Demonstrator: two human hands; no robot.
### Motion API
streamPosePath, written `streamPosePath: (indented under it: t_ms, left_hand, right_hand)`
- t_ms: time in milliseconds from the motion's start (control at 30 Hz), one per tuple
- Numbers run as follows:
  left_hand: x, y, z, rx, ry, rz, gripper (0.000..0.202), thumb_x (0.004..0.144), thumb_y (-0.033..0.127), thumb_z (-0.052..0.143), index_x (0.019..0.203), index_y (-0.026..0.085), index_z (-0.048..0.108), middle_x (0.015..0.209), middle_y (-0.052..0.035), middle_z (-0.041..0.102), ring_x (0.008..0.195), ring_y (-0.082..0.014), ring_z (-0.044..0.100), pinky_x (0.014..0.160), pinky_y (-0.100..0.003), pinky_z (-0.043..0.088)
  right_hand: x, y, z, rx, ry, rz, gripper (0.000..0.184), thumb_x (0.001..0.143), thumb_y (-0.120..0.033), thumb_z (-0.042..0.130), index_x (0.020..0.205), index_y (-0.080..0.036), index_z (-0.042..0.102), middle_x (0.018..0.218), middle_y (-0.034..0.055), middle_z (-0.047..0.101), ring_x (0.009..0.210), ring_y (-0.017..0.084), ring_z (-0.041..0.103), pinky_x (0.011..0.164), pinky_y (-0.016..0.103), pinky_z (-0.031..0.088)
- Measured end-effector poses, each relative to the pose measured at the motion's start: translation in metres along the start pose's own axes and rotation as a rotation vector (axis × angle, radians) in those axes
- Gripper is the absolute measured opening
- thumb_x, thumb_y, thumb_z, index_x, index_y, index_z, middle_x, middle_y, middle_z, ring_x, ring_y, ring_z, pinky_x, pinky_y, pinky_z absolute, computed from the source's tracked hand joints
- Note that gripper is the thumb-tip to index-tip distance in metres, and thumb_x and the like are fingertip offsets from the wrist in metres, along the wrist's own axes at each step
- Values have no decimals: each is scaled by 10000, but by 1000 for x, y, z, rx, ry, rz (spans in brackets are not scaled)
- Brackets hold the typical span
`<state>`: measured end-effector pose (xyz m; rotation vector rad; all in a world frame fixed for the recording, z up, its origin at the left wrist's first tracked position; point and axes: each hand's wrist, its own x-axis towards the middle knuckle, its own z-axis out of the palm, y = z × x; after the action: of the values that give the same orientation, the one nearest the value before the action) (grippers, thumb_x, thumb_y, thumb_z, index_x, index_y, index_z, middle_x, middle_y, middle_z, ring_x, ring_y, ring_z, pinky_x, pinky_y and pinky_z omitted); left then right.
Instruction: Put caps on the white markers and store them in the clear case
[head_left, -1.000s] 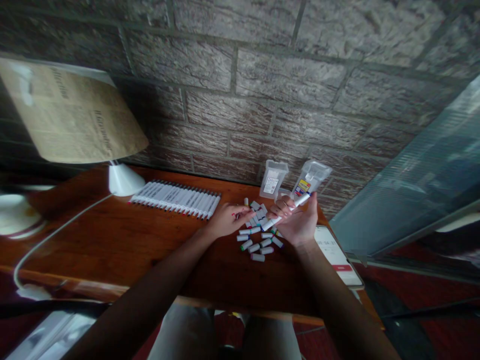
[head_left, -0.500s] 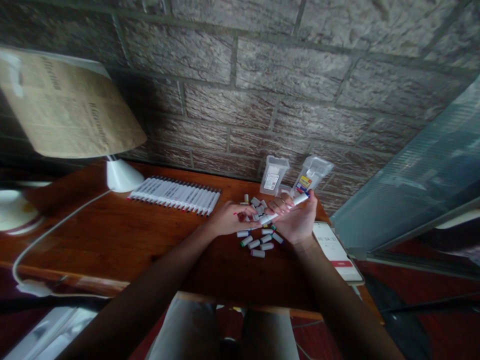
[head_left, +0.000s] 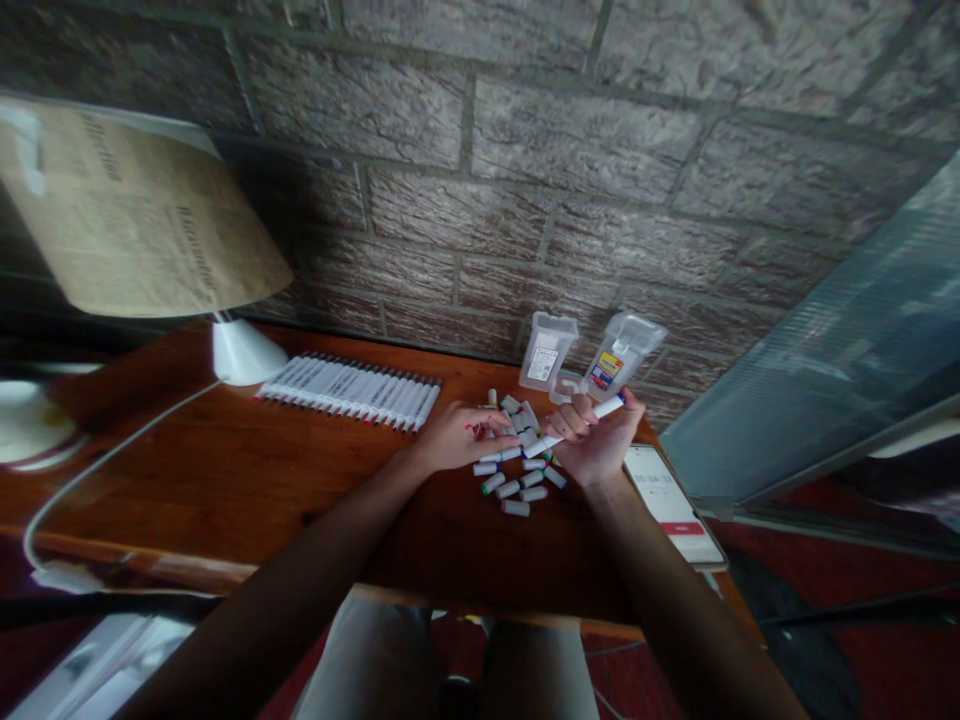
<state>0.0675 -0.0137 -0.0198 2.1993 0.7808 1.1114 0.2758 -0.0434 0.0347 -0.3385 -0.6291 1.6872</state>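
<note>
My right hand is closed around a white marker that lies slanted across its palm. My left hand hovers over a heap of loose marker caps, fingers curled in a pinch; what they pinch is too small to name. A row of several white markers lies side by side on the wooden table to the left of my hands.
Two clear plastic marker cases lean against the brick wall behind the caps. A phone lies at the table's right edge. A lamp with a paper shade stands at the left, its cord trailing over the table.
My right hand's fingers have curled tighter round the marker. My left hand has drawn back a little from the marker toward the caps.
</note>
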Motion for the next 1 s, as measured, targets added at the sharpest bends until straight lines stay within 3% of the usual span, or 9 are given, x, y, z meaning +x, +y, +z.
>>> streamPosePath:
  t_ms: [300, 633, 867, 1000]
  left_hand:
    - [1, 5, -2, 12, 9, -26, 253, 884, 418, 690, 943, 182, 762, 851, -41, 788, 695, -151, 711, 614, -230, 498]
    - [1, 4, -3, 45, 16, -39, 278, 911, 436, 650, 958, 181, 754, 831, -37, 778, 655, -132, 678, 581, -219, 466]
    - [0, 4, -2, 9, -44, -9, 328, 824, 455, 745, 985, 170, 751, 791, -33, 760, 596, -116, 629, 562, -213, 449]
    - [0, 7, 0, 18, -79, -10, 245, 861, 386, 710, 974, 173, 754, 769, -19, 751, 595, -110, 620, 559, -208, 437]
  right_hand:
    - [-1, 2, -2, -15, -29, -40, 615, 761, -651, 568, 506, -237, 192, 394, -73, 188, 357, 88, 231, 406, 275, 373]
    - [0, 2, 0, -4, -18, -7, 595, 807, -653, 513, 526, -243, 187, 401, -74, 189, 388, 89, 161, 404, 264, 335]
    - [1, 9, 9, 34, -8, -18, 509, 867, -639, 563, 623, -239, 366, 565, -38, 421, 545, 139, 451, 603, 321, 478]
    - [3, 11, 8, 4, 0, -26, 462, 865, -638, 584, 654, -245, 467, 640, -13, 541, 639, 168, 549, 670, 353, 509]
